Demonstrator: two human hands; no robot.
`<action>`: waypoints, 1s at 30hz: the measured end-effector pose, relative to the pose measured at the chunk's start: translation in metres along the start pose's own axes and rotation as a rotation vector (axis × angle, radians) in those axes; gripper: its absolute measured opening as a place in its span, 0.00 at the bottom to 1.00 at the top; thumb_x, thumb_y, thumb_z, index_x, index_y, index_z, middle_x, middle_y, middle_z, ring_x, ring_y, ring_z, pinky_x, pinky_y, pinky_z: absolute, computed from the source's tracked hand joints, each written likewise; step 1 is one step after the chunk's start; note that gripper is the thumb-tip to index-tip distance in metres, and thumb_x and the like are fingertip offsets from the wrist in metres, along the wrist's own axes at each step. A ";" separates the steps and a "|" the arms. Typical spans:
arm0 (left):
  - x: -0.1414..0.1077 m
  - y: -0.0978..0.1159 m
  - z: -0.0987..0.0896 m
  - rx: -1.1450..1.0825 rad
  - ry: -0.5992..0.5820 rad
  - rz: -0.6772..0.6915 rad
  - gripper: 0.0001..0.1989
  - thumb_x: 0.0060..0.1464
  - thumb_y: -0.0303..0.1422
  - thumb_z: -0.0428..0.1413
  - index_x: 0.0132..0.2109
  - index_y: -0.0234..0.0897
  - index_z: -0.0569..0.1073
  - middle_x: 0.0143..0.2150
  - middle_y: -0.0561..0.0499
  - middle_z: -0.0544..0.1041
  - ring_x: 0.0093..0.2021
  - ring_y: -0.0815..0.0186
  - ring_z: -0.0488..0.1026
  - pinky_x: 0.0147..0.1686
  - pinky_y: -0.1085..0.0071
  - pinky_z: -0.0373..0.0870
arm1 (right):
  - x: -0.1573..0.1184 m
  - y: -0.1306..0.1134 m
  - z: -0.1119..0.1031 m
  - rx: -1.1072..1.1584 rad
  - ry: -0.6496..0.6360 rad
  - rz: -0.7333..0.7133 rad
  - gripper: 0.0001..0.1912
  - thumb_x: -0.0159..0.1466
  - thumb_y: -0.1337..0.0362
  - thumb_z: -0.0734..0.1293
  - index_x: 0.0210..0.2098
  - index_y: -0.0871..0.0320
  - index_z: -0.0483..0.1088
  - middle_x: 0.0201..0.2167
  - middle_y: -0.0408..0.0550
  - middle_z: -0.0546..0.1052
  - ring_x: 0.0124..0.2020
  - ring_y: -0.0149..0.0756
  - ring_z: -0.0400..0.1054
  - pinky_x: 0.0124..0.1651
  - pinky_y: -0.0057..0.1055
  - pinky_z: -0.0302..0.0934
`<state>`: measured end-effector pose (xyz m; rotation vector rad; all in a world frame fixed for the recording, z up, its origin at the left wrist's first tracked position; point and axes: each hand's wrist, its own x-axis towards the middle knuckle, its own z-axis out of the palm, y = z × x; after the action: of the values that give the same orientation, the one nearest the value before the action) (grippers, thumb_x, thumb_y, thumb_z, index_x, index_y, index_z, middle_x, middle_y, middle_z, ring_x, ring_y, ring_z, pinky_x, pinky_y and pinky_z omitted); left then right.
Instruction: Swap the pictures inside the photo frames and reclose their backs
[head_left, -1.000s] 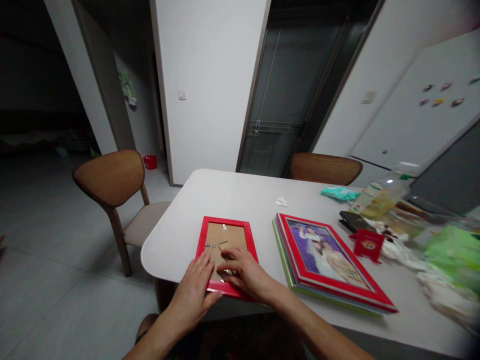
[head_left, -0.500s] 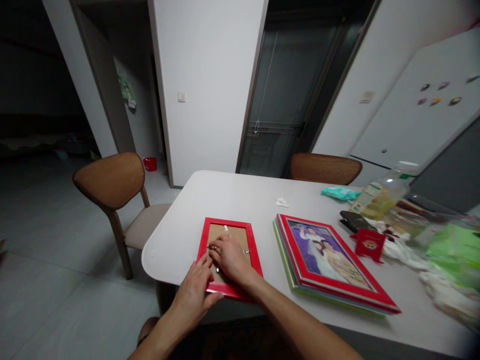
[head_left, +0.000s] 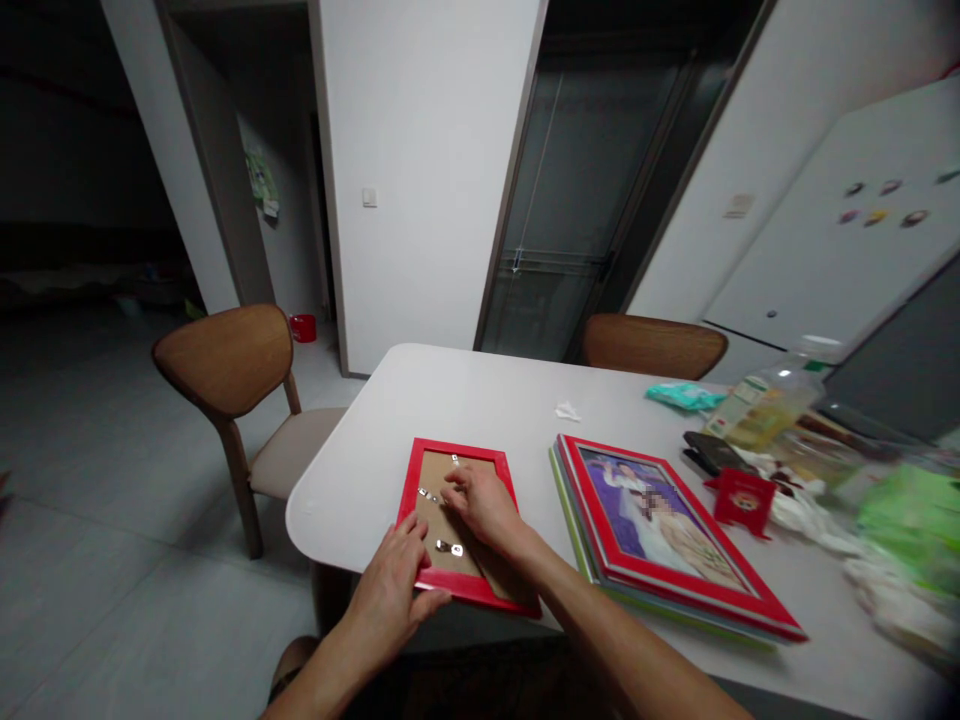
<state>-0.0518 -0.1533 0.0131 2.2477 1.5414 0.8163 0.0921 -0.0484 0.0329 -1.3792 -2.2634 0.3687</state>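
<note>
A small red picture frame (head_left: 409,500) lies face down at the table's near edge, its brown backing board (head_left: 431,518) showing with metal clips. My left hand (head_left: 394,575) grips the frame's lower left corner, thumb on the near edge and fingers over the left side. Above the middle of the backing, my right hand (head_left: 484,510) is closed, its fingertips pinched; whatever is between them is too small to tell. To the right lies a stack of frames, topped by a red frame with a photo (head_left: 667,520).
On the white table (head_left: 465,390) lie a crumpled tissue (head_left: 568,411), a teal packet (head_left: 684,396), a bottle (head_left: 765,405), a dark phone-like object (head_left: 716,455), a red card (head_left: 742,502) and a green bag (head_left: 911,520). Two wooden chairs (head_left: 225,360) stand beyond the edges.
My right hand has moved slightly right, uncovering the left and lower clips. My left hand keeps its hold on the corner. The view has shifted a little.
</note>
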 end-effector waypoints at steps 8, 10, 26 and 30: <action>0.000 0.001 0.000 -0.008 -0.009 0.010 0.09 0.43 0.33 0.58 0.31 0.36 0.65 0.54 0.39 0.62 0.57 0.55 0.52 0.53 0.54 0.53 | 0.008 -0.024 0.013 -0.149 -0.024 -0.005 0.16 0.58 0.58 0.57 0.29 0.60 0.72 0.30 0.52 0.72 0.32 0.35 0.64 0.32 0.27 0.53; 0.000 0.001 0.000 -0.007 -0.010 0.010 0.10 0.43 0.34 0.58 0.31 0.36 0.65 0.54 0.39 0.63 0.57 0.55 0.53 0.53 0.54 0.54 | 0.012 -0.027 0.014 -0.143 -0.026 0.010 0.16 0.58 0.59 0.56 0.30 0.61 0.72 0.30 0.53 0.72 0.31 0.35 0.64 0.31 0.27 0.53; -0.001 0.001 -0.001 -0.022 -0.004 -0.004 0.11 0.43 0.36 0.57 0.33 0.36 0.66 0.53 0.39 0.64 0.57 0.54 0.53 0.53 0.53 0.53 | -0.014 0.038 -0.030 -0.270 -0.131 0.042 0.13 0.50 0.74 0.56 0.27 0.62 0.72 0.29 0.53 0.73 0.35 0.35 0.63 0.38 0.25 0.51; 0.000 0.001 0.000 -0.017 -0.012 -0.015 0.11 0.42 0.36 0.58 0.33 0.36 0.66 0.53 0.39 0.64 0.57 0.54 0.54 0.53 0.53 0.53 | -0.008 0.034 -0.027 -0.260 -0.107 0.036 0.12 0.52 0.73 0.57 0.27 0.62 0.72 0.30 0.52 0.72 0.34 0.34 0.62 0.37 0.24 0.51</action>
<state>-0.0514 -0.1539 0.0137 2.2227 1.5383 0.8075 0.1348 -0.0399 0.0388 -1.5624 -2.4448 0.1670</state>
